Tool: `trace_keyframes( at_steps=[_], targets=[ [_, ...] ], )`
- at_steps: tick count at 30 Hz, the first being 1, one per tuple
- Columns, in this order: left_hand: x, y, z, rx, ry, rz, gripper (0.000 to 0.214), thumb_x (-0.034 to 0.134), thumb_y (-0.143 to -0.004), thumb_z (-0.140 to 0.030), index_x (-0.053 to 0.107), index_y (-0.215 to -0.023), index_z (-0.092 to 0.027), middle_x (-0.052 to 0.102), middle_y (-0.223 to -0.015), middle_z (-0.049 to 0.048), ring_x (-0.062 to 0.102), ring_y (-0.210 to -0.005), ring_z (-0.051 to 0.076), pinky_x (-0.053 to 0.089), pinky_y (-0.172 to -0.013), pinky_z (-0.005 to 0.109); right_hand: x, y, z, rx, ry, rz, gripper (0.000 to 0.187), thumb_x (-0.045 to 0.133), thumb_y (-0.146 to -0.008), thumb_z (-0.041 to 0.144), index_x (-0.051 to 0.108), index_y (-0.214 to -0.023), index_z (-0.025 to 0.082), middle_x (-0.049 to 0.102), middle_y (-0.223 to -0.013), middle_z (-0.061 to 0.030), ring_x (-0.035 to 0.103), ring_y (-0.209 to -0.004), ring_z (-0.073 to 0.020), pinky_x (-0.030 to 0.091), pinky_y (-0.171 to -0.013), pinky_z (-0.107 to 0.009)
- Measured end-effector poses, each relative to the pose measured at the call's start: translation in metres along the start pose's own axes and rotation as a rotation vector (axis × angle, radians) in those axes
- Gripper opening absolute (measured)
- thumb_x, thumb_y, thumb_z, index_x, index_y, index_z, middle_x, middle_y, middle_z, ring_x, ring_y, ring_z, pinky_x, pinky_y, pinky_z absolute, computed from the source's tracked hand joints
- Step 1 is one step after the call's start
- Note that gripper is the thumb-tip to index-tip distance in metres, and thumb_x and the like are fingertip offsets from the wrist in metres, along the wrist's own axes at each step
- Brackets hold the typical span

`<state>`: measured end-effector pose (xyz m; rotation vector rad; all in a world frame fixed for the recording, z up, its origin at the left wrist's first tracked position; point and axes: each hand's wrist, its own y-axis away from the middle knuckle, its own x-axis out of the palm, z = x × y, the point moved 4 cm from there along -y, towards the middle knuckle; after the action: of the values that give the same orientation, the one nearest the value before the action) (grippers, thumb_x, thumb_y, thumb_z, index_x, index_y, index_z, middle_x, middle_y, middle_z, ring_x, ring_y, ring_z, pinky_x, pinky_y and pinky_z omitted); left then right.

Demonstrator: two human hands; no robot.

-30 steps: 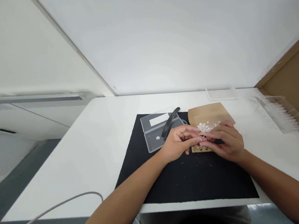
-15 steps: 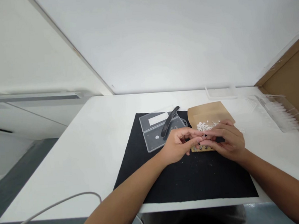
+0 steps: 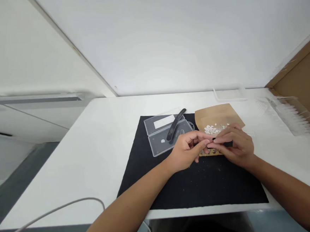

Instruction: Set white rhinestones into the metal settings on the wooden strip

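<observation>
My left hand [image 3: 186, 150] is closed, thumb and fingers pinched together just above a yellowish strip [image 3: 211, 153] with small shiny round pieces along it. Opposite it, my right hand [image 3: 235, 143] is closed too, its fingertips meeting those of the left. Whatever lies between them is tiny and mostly covered; only a dark speck shows. Behind the fingertips, small white flakes [image 3: 211, 129] lie heaped on a sheet of brown paper [image 3: 218, 113]. A black curved nail file [image 3: 176, 125] rests across an open clear plastic case [image 3: 160, 151], left of my hands.
Under everything lies a black mat [image 3: 200, 190] on the white table [image 3: 94, 162]. Clear plastic racks with pale tips [image 3: 294, 117] stand at the right, near a brown board [image 3: 304, 84]. A clear tray [image 3: 229, 95] is at the back. A grey cable [image 3: 58, 210] crosses the front left.
My fingertips have shifted slightly, the right ones pinching closer against the left. Both hands stay over the strip, and the objects around them keep their places.
</observation>
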<state>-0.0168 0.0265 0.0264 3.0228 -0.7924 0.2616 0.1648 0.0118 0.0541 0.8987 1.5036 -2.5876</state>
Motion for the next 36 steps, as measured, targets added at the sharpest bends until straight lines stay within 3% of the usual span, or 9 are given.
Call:
trace_keyframes(
  at_steps=[7,18,26,29,32,33,36],
  targets=[
    [-0.001,-0.002,-0.001,-0.010,0.000,-0.019,0.041,0.076,-0.092,-0.048,0.073,-0.109,-0.011,0.069,-0.068,0.0008,0.054,-0.045,0.005,0.045,-0.039,0.013,0.001,0.000,-0.003,0.025,0.043,0.038,0.034,0.086,-0.087,0.024,0.068,-0.117,0.028,0.077,-0.078,0.0056,0.070,-0.063,-0.0149,0.049,-0.074,-0.035],
    [-0.001,-0.003,0.003,0.003,0.027,-0.033,0.047,0.077,-0.091,-0.048,0.073,-0.118,-0.010,0.070,-0.069,0.0021,0.060,-0.050,0.008,0.047,-0.039,0.014,0.003,0.001,-0.005,0.002,0.078,0.051,0.028,0.082,-0.091,0.024,0.071,-0.116,0.028,0.075,-0.076,0.0041,0.069,-0.065,-0.0155,0.049,-0.072,-0.035],
    [-0.001,-0.003,0.002,0.022,-0.061,-0.033,0.047,0.073,-0.095,-0.047,0.073,-0.124,-0.010,0.070,-0.074,0.0035,0.060,-0.051,0.009,0.047,-0.039,0.016,0.002,0.004,-0.009,-0.031,0.115,0.068,0.036,0.083,-0.090,0.023,0.068,-0.121,0.028,0.075,-0.078,0.0054,0.069,-0.064,-0.0138,0.048,-0.077,-0.036],
    [-0.013,-0.004,-0.006,0.158,-0.355,-0.098,0.035,0.061,-0.103,-0.041,0.074,-0.121,-0.014,0.072,-0.095,0.0094,0.067,-0.067,0.013,0.049,-0.045,0.019,0.002,0.004,-0.011,0.028,0.100,0.093,0.038,0.079,-0.093,0.025,0.063,-0.127,0.027,0.075,-0.080,0.0049,0.069,-0.065,-0.0150,0.047,-0.081,-0.038],
    [-0.031,-0.004,-0.021,0.419,-0.919,-0.146,0.031,0.048,-0.107,-0.027,0.075,-0.120,-0.017,0.070,-0.098,0.0108,0.067,-0.087,0.019,0.056,-0.069,0.028,-0.001,0.004,-0.010,0.052,0.073,0.044,0.037,0.069,-0.095,0.018,0.062,-0.130,0.026,0.074,-0.080,0.0036,0.070,-0.068,-0.0168,0.047,-0.083,-0.040],
    [-0.038,-0.005,-0.023,0.442,-1.099,-0.148,0.034,0.044,-0.108,-0.024,0.074,-0.122,-0.016,0.069,-0.098,0.0111,0.066,-0.089,0.020,0.056,-0.073,0.030,-0.001,0.004,-0.010,0.052,0.062,0.029,0.039,0.067,-0.095,0.015,0.061,-0.131,0.027,0.074,-0.080,0.0035,0.070,-0.068,-0.0171,0.048,-0.083,-0.041],
    [-0.063,-0.008,-0.024,0.322,-1.467,-0.152,0.035,0.042,-0.107,-0.019,0.070,-0.128,-0.019,0.067,-0.104,0.0111,0.064,-0.090,0.021,0.048,-0.063,0.026,-0.002,0.006,-0.009,0.041,0.028,0.019,0.044,0.065,-0.092,0.011,0.059,-0.133,0.027,0.073,-0.078,0.0045,0.069,-0.064,-0.0163,0.047,-0.084,-0.041]
  ],
)
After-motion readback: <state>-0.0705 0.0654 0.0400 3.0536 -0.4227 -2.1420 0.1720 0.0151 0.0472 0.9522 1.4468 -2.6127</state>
